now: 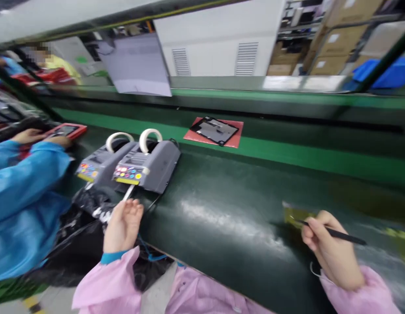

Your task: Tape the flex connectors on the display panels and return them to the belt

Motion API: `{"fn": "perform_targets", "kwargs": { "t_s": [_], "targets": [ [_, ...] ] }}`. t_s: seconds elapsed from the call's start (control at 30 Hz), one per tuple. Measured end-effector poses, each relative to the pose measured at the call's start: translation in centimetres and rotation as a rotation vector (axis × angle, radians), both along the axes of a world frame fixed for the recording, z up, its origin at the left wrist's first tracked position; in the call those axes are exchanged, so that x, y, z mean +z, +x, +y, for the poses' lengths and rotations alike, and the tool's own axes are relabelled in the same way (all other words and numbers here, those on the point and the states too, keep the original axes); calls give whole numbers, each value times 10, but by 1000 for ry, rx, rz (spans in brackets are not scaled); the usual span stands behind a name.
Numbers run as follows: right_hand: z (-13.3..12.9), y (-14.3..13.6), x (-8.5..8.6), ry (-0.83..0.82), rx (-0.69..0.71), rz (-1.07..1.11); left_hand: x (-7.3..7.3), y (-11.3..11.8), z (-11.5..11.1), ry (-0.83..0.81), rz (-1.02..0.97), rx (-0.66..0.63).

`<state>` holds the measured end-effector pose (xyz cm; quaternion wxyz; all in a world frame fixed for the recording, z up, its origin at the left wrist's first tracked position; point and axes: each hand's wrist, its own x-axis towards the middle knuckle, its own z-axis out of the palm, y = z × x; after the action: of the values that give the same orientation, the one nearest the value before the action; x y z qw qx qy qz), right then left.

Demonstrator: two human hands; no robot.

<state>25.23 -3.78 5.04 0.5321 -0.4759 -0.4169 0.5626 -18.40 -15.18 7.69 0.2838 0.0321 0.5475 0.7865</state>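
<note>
Head-worn view, looking forward and down, hands (122, 226) close by

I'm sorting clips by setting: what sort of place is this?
Probably a factory assembly line, perhaps electronics: two apparent tape dispensers stand on a long green workbench, a flat, dark-edged part lies on a red sheet, and cardboard boxes are stacked behind.

Worktop (222, 179), dark green: is reflecting pale light (205, 213) in streaks. White panel (215, 32) with two slatted vents (246, 59) (one left, one right): is standing beyond the raised ledge (218, 82). Cardboard boxes (341, 42): are sitting stacked at rear right. Pale floor (156, 290): is showing at lower left.
</note>
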Motion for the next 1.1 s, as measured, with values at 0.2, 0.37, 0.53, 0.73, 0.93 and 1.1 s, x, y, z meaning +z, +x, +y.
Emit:
{"fn": "perform_targets", "kwargs": {
  "t_s": [0.2,0.37,0.53,0.73,0.93,1.1],
  "targets": [
    [-5,-17,5,190,-32,-6,-32,102,33,77,19,-439],
    [-16,-34,8,322,-27,-36,-47,186,64,219,162,-1119],
    [-18,-38,5,327,29,-136,-44,208,90,274,151,-1251],
    [-17,-40,3,257,109,-184,-42,212,100,227,49,-1253],
    [-10,-37,2,220,78,-176,-41,210,103,156,2,-1226],
    [-2,-34,0,145,19,-49,-39,206,103,135,-39,-1221]
  ]
}}
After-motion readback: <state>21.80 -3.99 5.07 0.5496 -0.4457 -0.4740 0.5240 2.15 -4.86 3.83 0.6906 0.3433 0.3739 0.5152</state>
